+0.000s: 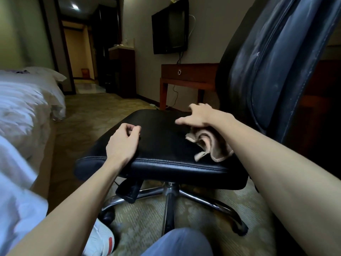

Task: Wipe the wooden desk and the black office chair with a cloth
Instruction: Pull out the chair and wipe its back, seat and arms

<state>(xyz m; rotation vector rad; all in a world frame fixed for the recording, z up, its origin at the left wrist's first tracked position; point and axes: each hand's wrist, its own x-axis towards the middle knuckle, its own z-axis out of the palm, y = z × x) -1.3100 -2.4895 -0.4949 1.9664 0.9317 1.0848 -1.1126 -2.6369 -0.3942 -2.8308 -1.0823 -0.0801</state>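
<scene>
Chair (162, 143) faces frame-left; cloth (212, 145) runs lengthwise toward near seat edge under splayed, empty right hand (199, 115); left hand (123, 143) loosely curled, empty.

Beige cloth (215, 146) crumpled on black office chair (162, 139) seat

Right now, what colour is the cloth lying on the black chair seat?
The cloth is pale pinkish beige, seen best in the head view.

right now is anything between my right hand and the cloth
Nothing visible does. The cloth lies on the chair seat just beneath the right hand and wrist, fingers spread. The left hand rests on the seat's front left, apart from the cloth.
</scene>
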